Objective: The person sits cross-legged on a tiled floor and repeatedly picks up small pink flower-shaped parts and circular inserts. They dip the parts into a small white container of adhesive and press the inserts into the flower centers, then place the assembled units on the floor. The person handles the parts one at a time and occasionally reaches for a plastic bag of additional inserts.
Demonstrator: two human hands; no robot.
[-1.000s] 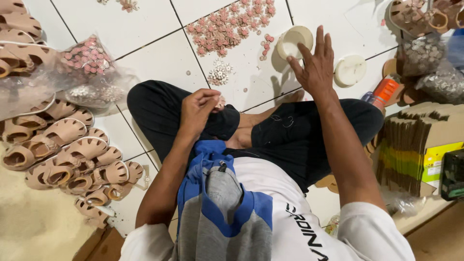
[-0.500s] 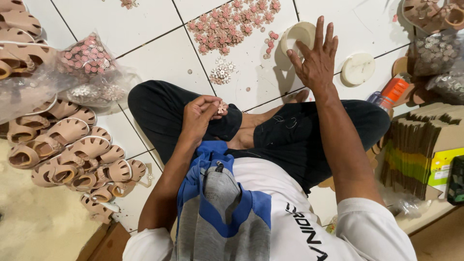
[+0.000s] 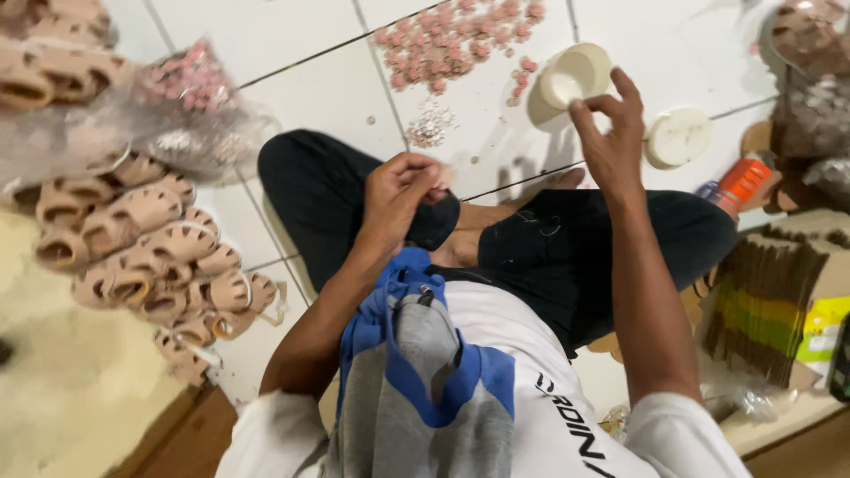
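I sit cross-legged on a white tiled floor. My left hand is held over my lap, its fingers closed around a small pink ornament. My right hand is raised over my right knee, thumb and forefinger pinched together just beside a cream cup. Anything between those fingertips is too small to see. A pile of pink flower ornaments lies on the tiles beyond my knees. A small heap of white beads sits nearer to me.
A cream lid and an orange tube lie to the right. Several beige sandal uppers are stacked on the left, with a plastic bag of pink pieces behind them. A cardboard box of dark strips stands at right.
My right hand was spread open over the cream cup and has drawn back with thumb and forefinger pinched. My left hand stays closed over my lap.
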